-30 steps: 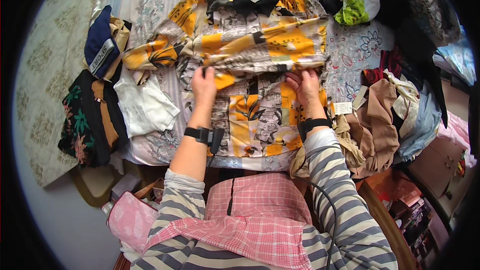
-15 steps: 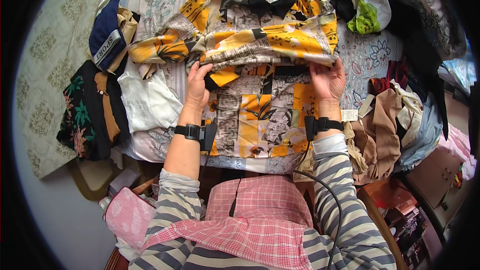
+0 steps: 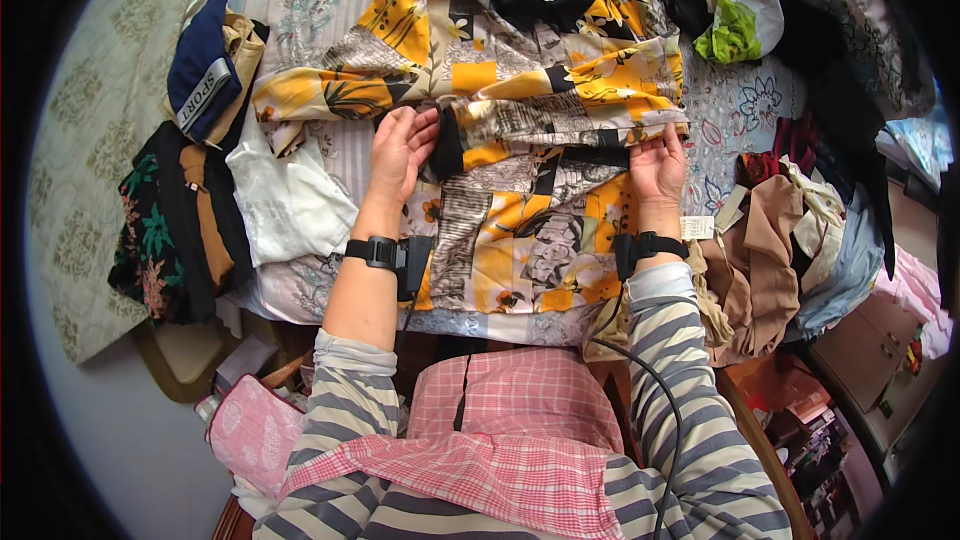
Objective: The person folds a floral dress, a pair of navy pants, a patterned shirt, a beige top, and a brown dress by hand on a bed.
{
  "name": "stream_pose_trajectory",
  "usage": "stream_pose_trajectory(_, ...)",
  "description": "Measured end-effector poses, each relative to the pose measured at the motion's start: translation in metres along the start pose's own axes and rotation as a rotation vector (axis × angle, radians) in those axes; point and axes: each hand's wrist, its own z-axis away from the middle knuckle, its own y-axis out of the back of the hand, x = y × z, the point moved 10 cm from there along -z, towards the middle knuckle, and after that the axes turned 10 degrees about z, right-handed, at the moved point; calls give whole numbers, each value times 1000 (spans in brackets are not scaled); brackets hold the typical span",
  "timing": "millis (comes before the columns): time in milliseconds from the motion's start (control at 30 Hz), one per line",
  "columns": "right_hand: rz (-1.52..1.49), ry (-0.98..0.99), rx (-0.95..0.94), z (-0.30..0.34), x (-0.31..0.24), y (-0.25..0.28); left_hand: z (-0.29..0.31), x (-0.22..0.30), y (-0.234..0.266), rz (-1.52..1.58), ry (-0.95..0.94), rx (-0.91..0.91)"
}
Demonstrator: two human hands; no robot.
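Observation:
A collared shirt (image 3: 500, 230) with a yellow, black, white and grey patchwork print lies spread on the bed, its black collar (image 3: 540, 15) at the far end. One sleeve (image 3: 560, 130) lies folded across its front, with a black cuff (image 3: 449, 142) at the left end. Just left of that cuff is my left hand (image 3: 402, 152), palm up with loosely bent fingers, nothing visible in its grasp. At the right side of the fold, my right hand (image 3: 657, 168) pinches the shirt's edge between thumb and fingers. Both wrists wear black straps.
Left of the shirt are a white garment (image 3: 290, 200), a dark flowered garment (image 3: 150, 225) and a navy piece (image 3: 203, 85). To the right lie brown clothes (image 3: 765, 240) and a pale blue garment (image 3: 847, 265). A plastic bag with green (image 3: 735, 25) sits far right.
The folded sleeve has shifted slightly nearer, and its black cuff now shows more fully by my left hand. My left hand has come off the fabric edge and turned; the right has barely moved.

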Motion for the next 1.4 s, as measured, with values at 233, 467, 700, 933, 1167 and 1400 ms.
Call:
stream_pose_trajectory(233, 126, 139, -4, -12, 1, 6, 4, 11, 6, -679, -410, -10)
stream_pose_trajectory(467, 181, 179, -41, -7, -2, -5, 20, -12, -7, -995, -398, -76)
stream_pose_trajectory(700, 221, 197, -59, -8, -5, -4, 32, -8, -36, -1422, -653, -24)
stream_pose_trajectory(933, 213, 190, -51, -7, -4, -5, 44, 7, -64, -1652, -1025, 152)
stream_pose_trajectory(1167, 203, 188, -51, -7, -5, -3, 37, 47, -26, -1354, -1084, 383)
stream_pose_trajectory(1400, 176, 166, -56, -10, -2, 0, -4, 53, 11, -1045, -716, 232)
